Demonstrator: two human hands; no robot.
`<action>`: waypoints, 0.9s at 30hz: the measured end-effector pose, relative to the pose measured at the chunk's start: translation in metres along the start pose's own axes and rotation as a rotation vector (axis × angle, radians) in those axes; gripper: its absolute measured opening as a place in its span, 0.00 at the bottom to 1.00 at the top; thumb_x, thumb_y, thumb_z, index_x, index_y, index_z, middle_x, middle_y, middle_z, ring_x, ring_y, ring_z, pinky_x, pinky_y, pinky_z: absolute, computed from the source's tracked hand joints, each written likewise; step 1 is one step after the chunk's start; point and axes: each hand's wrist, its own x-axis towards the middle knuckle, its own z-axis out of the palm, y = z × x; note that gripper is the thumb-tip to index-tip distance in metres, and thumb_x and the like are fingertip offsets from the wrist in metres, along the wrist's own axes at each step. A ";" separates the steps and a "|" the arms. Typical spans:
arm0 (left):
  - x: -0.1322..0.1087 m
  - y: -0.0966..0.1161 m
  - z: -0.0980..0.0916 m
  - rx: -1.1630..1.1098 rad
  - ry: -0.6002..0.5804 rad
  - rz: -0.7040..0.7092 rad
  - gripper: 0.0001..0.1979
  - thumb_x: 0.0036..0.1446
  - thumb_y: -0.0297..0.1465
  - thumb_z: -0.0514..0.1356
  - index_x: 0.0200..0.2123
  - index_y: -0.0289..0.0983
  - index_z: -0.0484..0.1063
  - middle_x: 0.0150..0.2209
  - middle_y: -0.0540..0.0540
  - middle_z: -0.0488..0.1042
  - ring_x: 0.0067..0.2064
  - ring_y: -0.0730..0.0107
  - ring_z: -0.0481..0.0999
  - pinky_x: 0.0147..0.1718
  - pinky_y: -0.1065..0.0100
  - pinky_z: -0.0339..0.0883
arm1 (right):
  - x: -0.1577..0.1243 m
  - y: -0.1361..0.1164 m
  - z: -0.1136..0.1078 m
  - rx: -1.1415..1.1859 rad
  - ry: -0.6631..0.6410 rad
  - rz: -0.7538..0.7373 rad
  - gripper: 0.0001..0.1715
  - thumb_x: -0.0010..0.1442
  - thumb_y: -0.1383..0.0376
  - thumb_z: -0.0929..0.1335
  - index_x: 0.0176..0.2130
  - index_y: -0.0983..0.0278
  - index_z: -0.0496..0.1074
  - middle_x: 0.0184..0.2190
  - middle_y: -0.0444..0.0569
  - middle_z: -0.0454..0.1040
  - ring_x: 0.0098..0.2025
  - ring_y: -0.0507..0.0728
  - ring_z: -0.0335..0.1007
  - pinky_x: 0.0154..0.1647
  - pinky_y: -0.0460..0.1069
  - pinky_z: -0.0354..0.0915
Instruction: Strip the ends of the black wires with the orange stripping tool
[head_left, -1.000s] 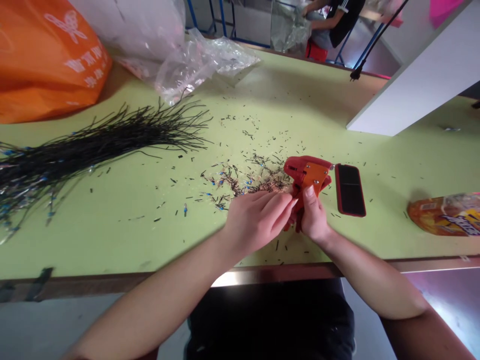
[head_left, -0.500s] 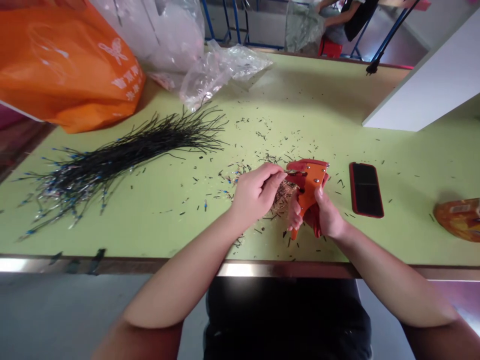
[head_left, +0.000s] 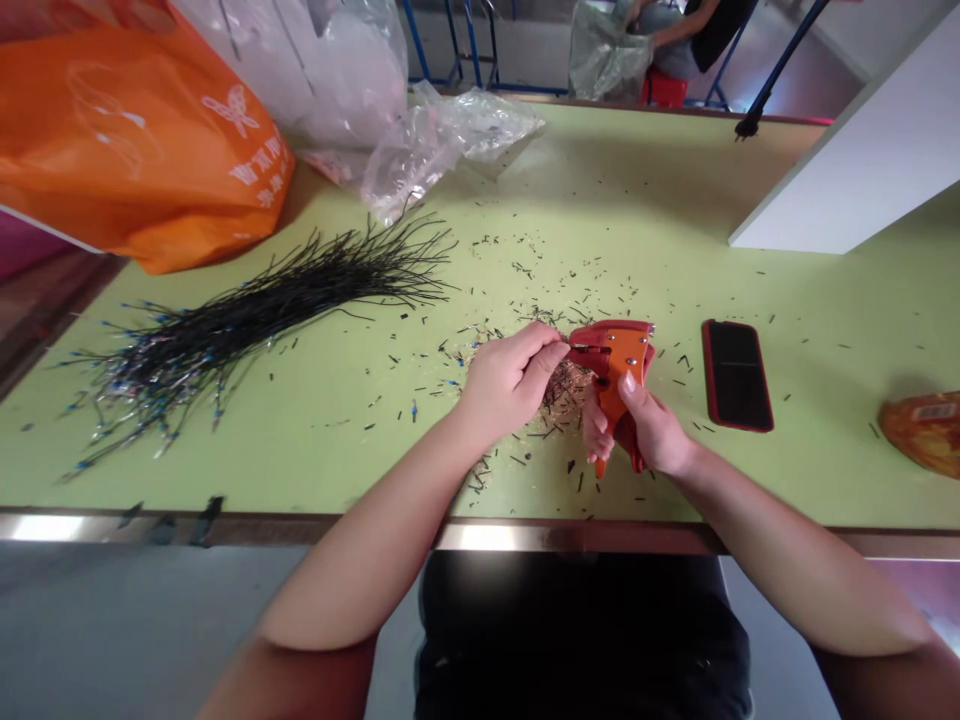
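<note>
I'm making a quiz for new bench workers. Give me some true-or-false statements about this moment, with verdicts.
1. The right hand grips a red-and-orange wire stripper. True.
2. A smartphone lies to the right of the wire stripper. True.
3. The left hand is holding the smartphone. False: it pinches a thin dark wire at the wire stripper's jaws.
4. The bundle of black wires lies to the right of the wire stripper. False: it lies to the left.

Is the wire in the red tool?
In: the left hand pinches a black wire, its end entering the head of the red wire stripper in the right hand.
</note>
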 end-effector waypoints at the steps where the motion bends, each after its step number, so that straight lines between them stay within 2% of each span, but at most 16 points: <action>1: 0.000 0.000 -0.001 0.003 -0.005 0.001 0.18 0.77 0.40 0.54 0.36 0.39 0.74 0.22 0.54 0.71 0.23 0.75 0.70 0.25 0.72 0.61 | 0.000 0.000 0.000 -0.010 0.017 0.005 0.39 0.68 0.31 0.64 0.28 0.60 0.68 0.18 0.40 0.67 0.19 0.52 0.65 0.24 0.50 0.72; 8: 0.001 0.001 -0.001 -0.016 0.008 0.005 0.15 0.75 0.36 0.56 0.35 0.39 0.73 0.23 0.55 0.70 0.23 0.76 0.68 0.25 0.72 0.60 | 0.001 0.001 0.007 -0.024 0.095 -0.036 0.39 0.67 0.32 0.65 0.24 0.59 0.65 0.16 0.38 0.61 0.15 0.50 0.58 0.18 0.49 0.64; 13: 0.002 0.002 0.000 -0.120 0.007 -0.080 0.17 0.75 0.41 0.56 0.34 0.40 0.73 0.23 0.54 0.70 0.24 0.73 0.68 0.24 0.71 0.61 | 0.002 0.002 0.011 -0.024 0.109 -0.087 0.38 0.67 0.32 0.67 0.24 0.59 0.65 0.16 0.38 0.60 0.15 0.50 0.57 0.17 0.49 0.61; 17: 0.005 -0.003 0.003 -0.264 -0.009 -0.136 0.19 0.75 0.45 0.56 0.33 0.40 0.72 0.23 0.53 0.66 0.24 0.72 0.66 0.21 0.70 0.60 | 0.004 0.003 0.010 0.013 0.043 -0.093 0.39 0.66 0.30 0.65 0.27 0.59 0.68 0.17 0.39 0.63 0.18 0.52 0.61 0.21 0.50 0.68; 23: 0.005 -0.008 0.003 -0.319 -0.090 -0.168 0.09 0.73 0.37 0.58 0.39 0.41 0.73 0.26 0.53 0.68 0.25 0.72 0.67 0.22 0.70 0.61 | 0.003 -0.005 0.003 0.109 0.018 -0.092 0.38 0.66 0.32 0.67 0.31 0.61 0.72 0.21 0.42 0.66 0.22 0.53 0.67 0.29 0.51 0.76; 27: 0.001 -0.008 -0.001 -0.228 -0.108 -0.146 0.09 0.75 0.33 0.53 0.43 0.42 0.73 0.25 0.54 0.67 0.26 0.72 0.68 0.27 0.69 0.63 | 0.001 -0.009 -0.005 0.166 -0.054 -0.018 0.42 0.64 0.28 0.66 0.35 0.64 0.75 0.24 0.45 0.72 0.27 0.56 0.73 0.35 0.54 0.79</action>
